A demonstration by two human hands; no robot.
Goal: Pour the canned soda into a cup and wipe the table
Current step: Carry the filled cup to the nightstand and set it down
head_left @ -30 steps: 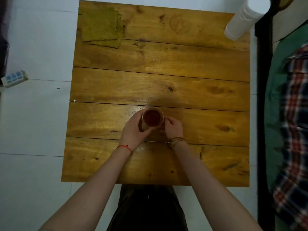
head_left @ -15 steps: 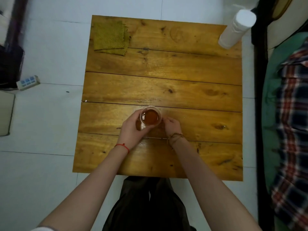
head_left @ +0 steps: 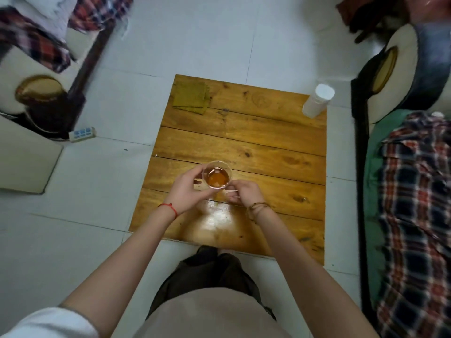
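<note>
The light was soft, dim and indoor, with a cool cast on the pale floor (head_left: 207, 45). A bright glare patch lay on the near part of the wooden table (head_left: 244, 132), just below the hands, which suggested a lamp overhead. Shadows were faint. The far left and far right corners were smeared with blur, and the wide lens bent the edges. The table's centre was fairly sharp.

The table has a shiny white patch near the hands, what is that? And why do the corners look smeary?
Head view: the pale patch is light glaring off the glossy wooden table, just below the clear cup. Head view: the plaid cloth and the other corners are blurred and bent by the wide-angle lens, while the middle stays sharp.
</note>
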